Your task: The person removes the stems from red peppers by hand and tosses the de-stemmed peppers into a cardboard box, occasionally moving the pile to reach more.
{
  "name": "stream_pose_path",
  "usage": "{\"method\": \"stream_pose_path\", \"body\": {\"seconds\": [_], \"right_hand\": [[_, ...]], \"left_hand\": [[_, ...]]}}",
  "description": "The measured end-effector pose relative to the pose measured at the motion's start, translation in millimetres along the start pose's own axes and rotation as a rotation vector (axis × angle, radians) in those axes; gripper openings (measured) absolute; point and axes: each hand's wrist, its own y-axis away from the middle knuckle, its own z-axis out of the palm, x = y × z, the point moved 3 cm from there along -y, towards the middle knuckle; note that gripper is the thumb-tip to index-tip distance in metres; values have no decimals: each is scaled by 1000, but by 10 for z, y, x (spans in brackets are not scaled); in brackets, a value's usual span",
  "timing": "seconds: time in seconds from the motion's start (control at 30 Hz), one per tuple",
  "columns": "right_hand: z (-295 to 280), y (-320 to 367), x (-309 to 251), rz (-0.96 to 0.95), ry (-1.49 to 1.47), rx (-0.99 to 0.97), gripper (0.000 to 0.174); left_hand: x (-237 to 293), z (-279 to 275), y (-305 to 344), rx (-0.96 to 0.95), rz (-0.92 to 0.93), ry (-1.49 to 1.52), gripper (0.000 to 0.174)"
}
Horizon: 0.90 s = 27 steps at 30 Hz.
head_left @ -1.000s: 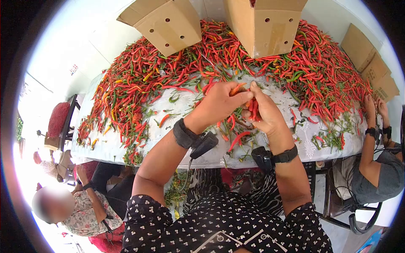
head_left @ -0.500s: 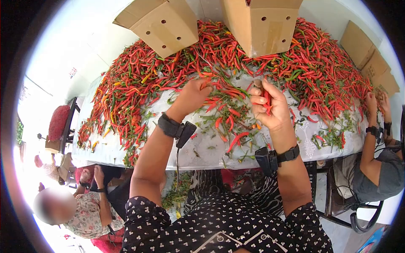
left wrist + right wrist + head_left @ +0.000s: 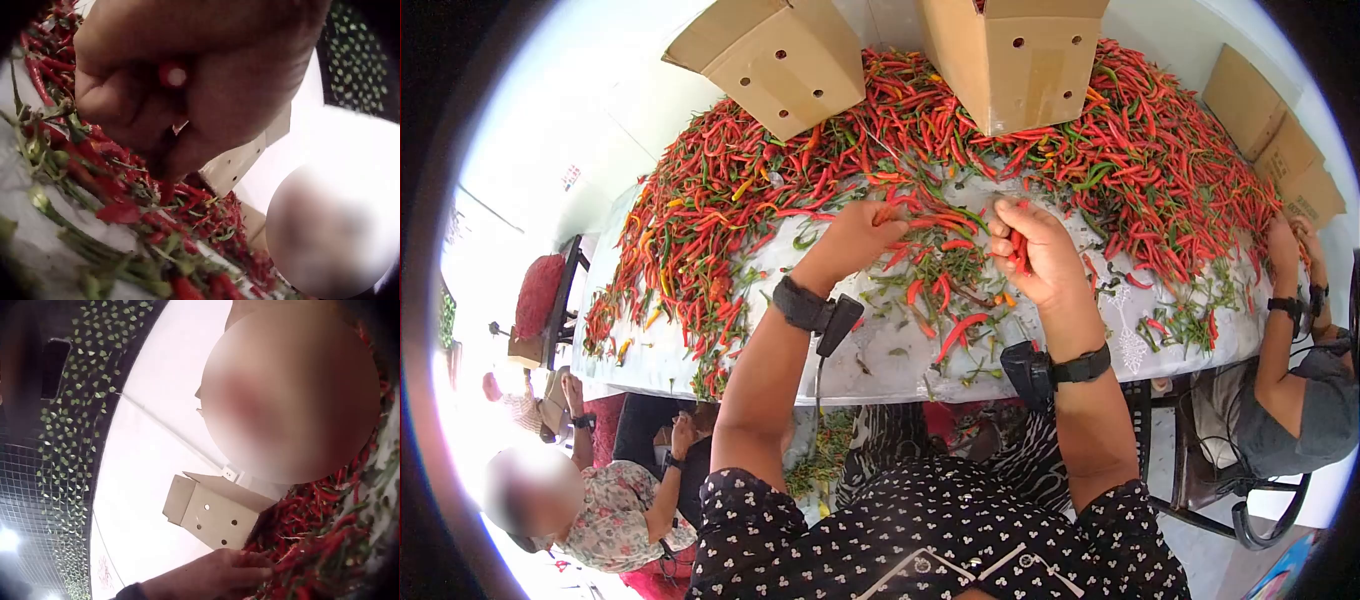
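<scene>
Red chilies (image 3: 1018, 245) are gripped in the curled fingers of my right hand (image 3: 1045, 260); the blurred patch in the right wrist view hides that hand's fingers. My left hand (image 3: 850, 245) is at the inner edge of the chili heap, its fingers curled round a red chili (image 3: 887, 214). In the left wrist view, a round red end (image 3: 174, 75) shows inside the curled left hand (image 3: 206, 69). The two hands are apart. Between and below them lie loose red chilies (image 3: 962, 335) and green stems (image 3: 940, 268) on the white cloth (image 3: 830, 375).
A wide chili heap (image 3: 1150, 165) curves round the back and sides of the table. Two cardboard boxes, one left (image 3: 785, 75) and one right (image 3: 1040, 75), stand at the back. Other people sit at left (image 3: 625, 510) and right (image 3: 1285, 400).
From touching over the table, my hands have separated; the left moved left to the heap's edge, then slightly down and right. The right hand keeps its chilies. The person at left has moved their arms.
</scene>
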Motion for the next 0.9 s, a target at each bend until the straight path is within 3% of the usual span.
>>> {"method": "stream_pose_path", "body": {"seconds": [0.03,0.1,0.13,0.2,0.3,0.43,0.7,0.9], "right_hand": [[7,-4,28,-5,58,14,12],[36,-2,90,-13,107,34,13],[69,16,112,-7,192,41,14],[86,18,143,12,327,26,15],[168,23,210,-53,344,58,14],[228,42,221,-103,398,23,12],[268,85,147,-268,693,83,9],[282,94,156,-287,668,76,9]], "left_hand": [[50,-15,29,0,-1,-1,19],[112,-1,117,-103,-161,361,18],[122,20,141,-102,-162,361,18],[172,123,176,-157,-155,712,14],[265,239,243,-243,-166,854,13],[312,342,279,-345,-145,869,15],[380,353,334,-237,-145,815,10],[401,368,344,-145,-120,670,13]]}}
